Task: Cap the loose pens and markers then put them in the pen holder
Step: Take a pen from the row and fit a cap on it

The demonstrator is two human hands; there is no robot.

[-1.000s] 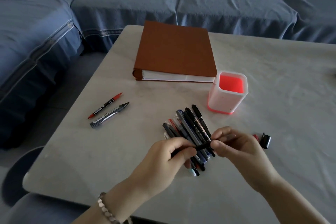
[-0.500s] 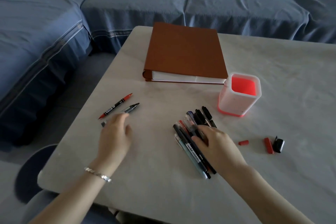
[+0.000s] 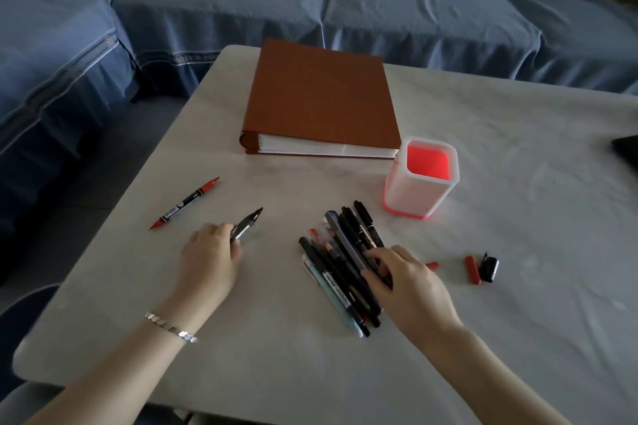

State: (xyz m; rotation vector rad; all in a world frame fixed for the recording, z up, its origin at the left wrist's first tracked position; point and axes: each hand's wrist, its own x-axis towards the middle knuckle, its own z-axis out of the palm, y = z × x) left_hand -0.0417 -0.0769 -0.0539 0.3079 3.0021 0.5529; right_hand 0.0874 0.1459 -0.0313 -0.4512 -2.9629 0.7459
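Marker (image 3: 247, 225): your left hand (image 3: 210, 257) grip clamps it, right hand (image 3: 405, 283) lies slack on pens (image 3: 340, 260); press black cap (image 3: 490, 269) on squarely.

Seen over my remote feed. Worn item logged: a thin silver bracelet (image 3: 169, 326) round the left wrist, built of small flat plate-like links, a few of them glinting bright. Behind the left hand (image 3: 210, 252) and the right hand (image 3: 407, 281), both forearms show bare down to the frame edge.
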